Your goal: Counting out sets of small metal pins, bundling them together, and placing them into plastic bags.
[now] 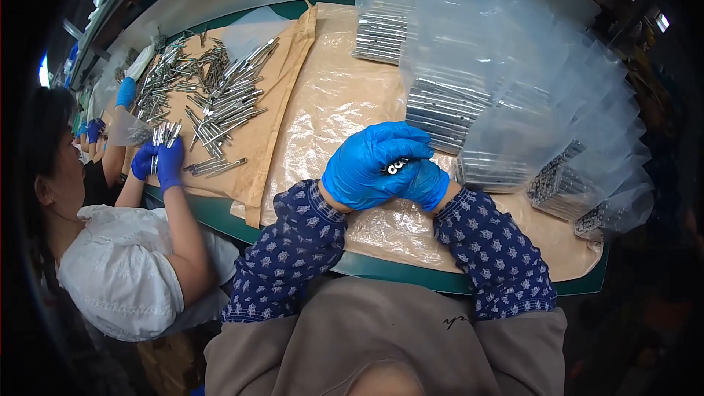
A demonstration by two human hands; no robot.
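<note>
A person sits at a green table point(220, 213) covered with tan plastic sheeting point(330, 103), seen from above. Both hands wear blue gloves and meet at the centre of the view, forearms in dark blue patterned sleeves coming up from 6 o'clock.

The left hand point(370, 165) is curled closed, fingers folded over to the right. The right hand point(427, 185) sits just beside it at its 4 o'clock, touching it, also closed and partly hidden beneath the left. Between them they grip a small bundle of metal pins point(394, 167) — only the round ends show, peeking out where the two gloves meet. How many pins are in the bundle cannot be told.

From 12 to 3 o'clock of the hands lies a fan of clear plastic bags point(528, 95), overlapping like roof tiles, each holding a row of metal pins. The nearest bag lies just beside the right hand.

At 10 o'clock, well apart from the hands, a loose heap of metal pins point(213, 92) is spread over a folded tan sheet.

At 9 o'clock a co-worker in a white top sits at the table's edge — their blue-gloved hands point(158, 161) hold a handful of pins upright, near the heap. Further blue-gloved hands of other people show beyond, at the far left rim.
</note>
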